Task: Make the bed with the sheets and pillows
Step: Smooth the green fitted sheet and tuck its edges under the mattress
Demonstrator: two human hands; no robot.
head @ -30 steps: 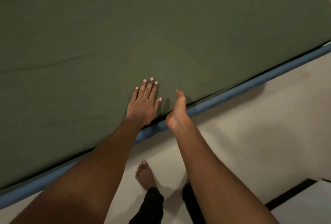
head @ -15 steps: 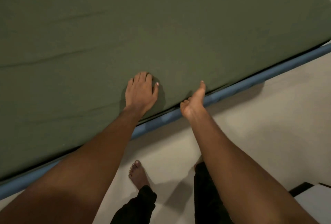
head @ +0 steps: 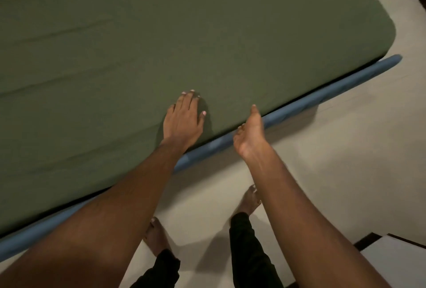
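A dark green sheet (head: pixel 207 34) covers the mattress and fills most of the view, with a few long faint creases at the left. My left hand (head: pixel 183 119) lies palm down on the sheet near the mattress's near edge, fingers together and slightly bent. My right hand (head: pixel 250 133) is at the mattress's side, turned on edge with the thumb up; its fingers are down at the seam between mattress and blue frame (head: pixel 299 105), partly hidden. No pillows are in view.
The blue bed frame rail runs diagonally from lower left to upper right, ending at the rounded mattress corner (head: pixel 389 34). Pale floor (head: pixel 345 172) lies on my side, with my bare feet (head: pixel 156 237) on it. A dark-edged white panel (head: pixel 396 257) sits at lower right.
Both hands have slid right along the bed edge toward the corner. My left fingers went from spread flat to drawn together. The view shifted, bringing the mattress corner into sight.
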